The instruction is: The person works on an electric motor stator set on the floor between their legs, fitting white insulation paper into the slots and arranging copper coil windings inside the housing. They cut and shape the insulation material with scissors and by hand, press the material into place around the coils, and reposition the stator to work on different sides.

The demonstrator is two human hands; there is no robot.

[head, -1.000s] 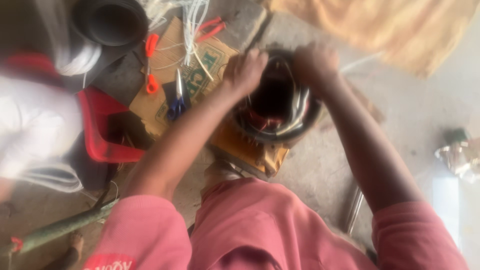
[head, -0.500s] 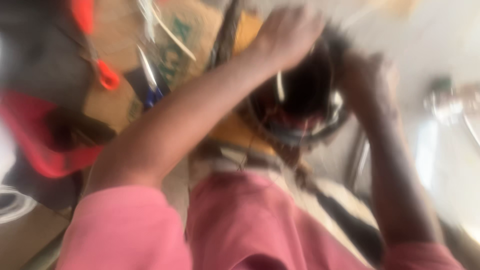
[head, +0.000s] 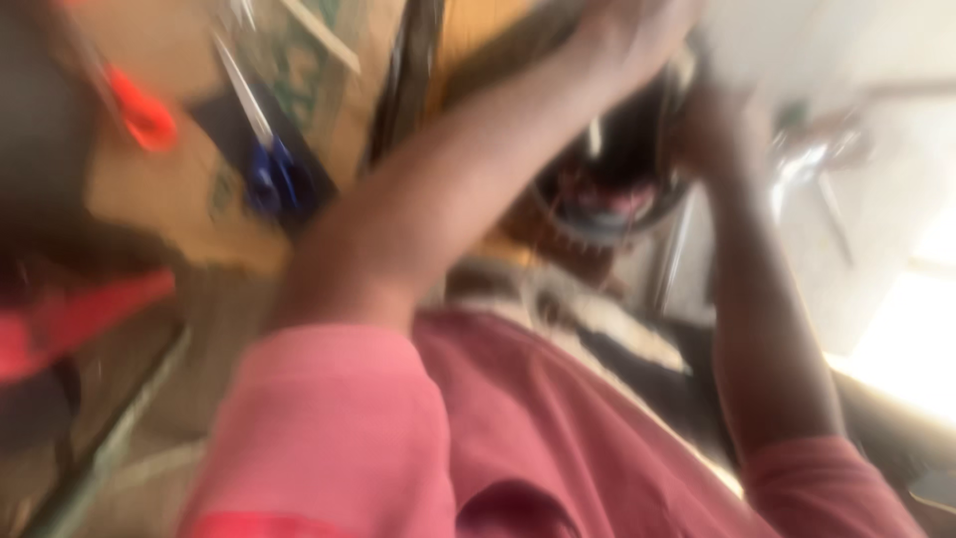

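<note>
The view is heavily blurred. A round dark housing [head: 607, 174] with wires and a reddish part inside sits in front of me, over a yellow-orange base. My left hand [head: 637, 30] reaches across to its top rim, partly cut off by the frame edge; its fingers are too smeared to read. My right hand [head: 712, 130] is curled against the housing's right rim. Both forearms come out of pink sleeves.
A cardboard sheet [head: 149, 189] lies at the left with blue-handled scissors [head: 274, 174] and an orange-handled tool [head: 139, 115] on it. A red object [head: 70, 319] sits at the far left, a pale rod [head: 100, 448] at lower left, and a shiny metal thing [head: 817, 149] at the right.
The camera has swung closer and tilted, so everything shifted up and blurred. Both hands stay at the round housing's rim.
</note>
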